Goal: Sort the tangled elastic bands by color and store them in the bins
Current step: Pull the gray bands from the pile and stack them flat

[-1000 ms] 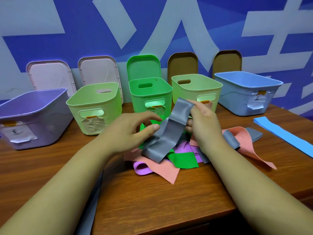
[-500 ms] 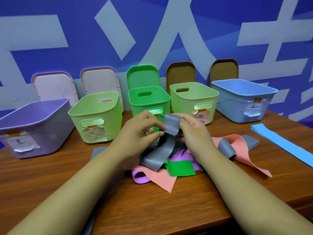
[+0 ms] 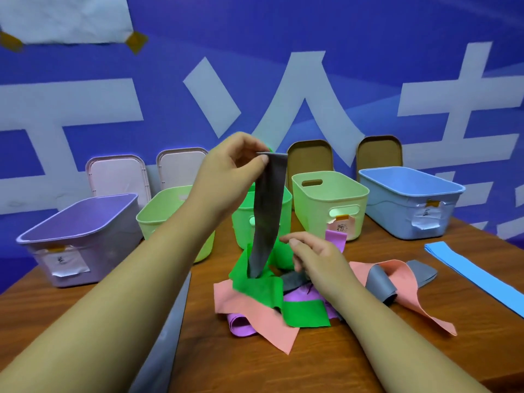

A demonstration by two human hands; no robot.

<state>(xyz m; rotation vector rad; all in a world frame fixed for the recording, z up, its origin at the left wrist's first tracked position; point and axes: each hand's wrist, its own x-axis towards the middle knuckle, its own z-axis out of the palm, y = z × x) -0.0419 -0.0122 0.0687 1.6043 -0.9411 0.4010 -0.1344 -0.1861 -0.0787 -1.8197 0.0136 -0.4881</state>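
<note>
A person's two bare arms reach over a wooden table (image 3: 326,364) toward a tangled pile of flat elastic bands. The left hand (image 3: 226,171) is raised, thumb and fingers pinching the top end of a grey band (image 3: 268,219), which hangs straight down. Its lower end is threaded into a green band (image 3: 255,285) at the centre of the pile. The right hand (image 3: 314,259) hovers low at about 3 o'clock from the pile's centre, fingers loosely curled, touching or nearly touching the bands; whether it grips anything cannot be told.

Around the green band lie salmon-pink bands (image 3: 255,316), purple bands (image 3: 241,324) and another grey band (image 3: 380,285). A blue band (image 3: 476,276) lies apart at 3 o'clock.

The likely risk: since the grey band is caught in the green one, pulling upward may lift the whole tangle or stretch the band until it snaps back, unless the right hand pins the pile down.

Five open bins stand in a row across the far side. From 9 o'clock to 2 o'clock: a purple bin (image 3: 56,236), a light green bin (image 3: 158,219), a bright green bin (image 3: 241,222) partly hidden behind the raised hand, another light green bin (image 3: 317,194) and a blue bin (image 3: 397,199). No bands are visible inside them, though their floors are mostly hidden. Lids (image 3: 119,174) lean against the wall behind.
</note>
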